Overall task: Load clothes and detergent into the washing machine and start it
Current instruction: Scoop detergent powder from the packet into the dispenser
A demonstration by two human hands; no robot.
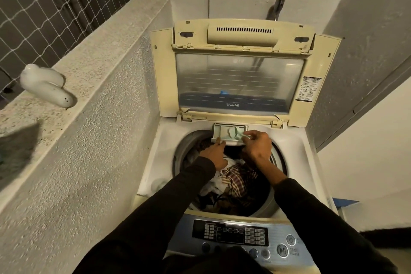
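Risk | right hand (255,145) fingers pinched pale-green detergent sachet (239,134) over small white plastic dispenser drawer (219,132), frame centre | left hand (214,153) fingers curled, steadying drawer edge | powder could have spilled onto mixed checked clothes (235,179) in drum

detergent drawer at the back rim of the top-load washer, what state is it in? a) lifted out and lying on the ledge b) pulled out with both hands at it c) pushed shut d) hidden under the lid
b: the small white plastic detergent drawer is pulled out over the steel drum, with the left hand at its front edge and the right hand over it, pinching something pale.
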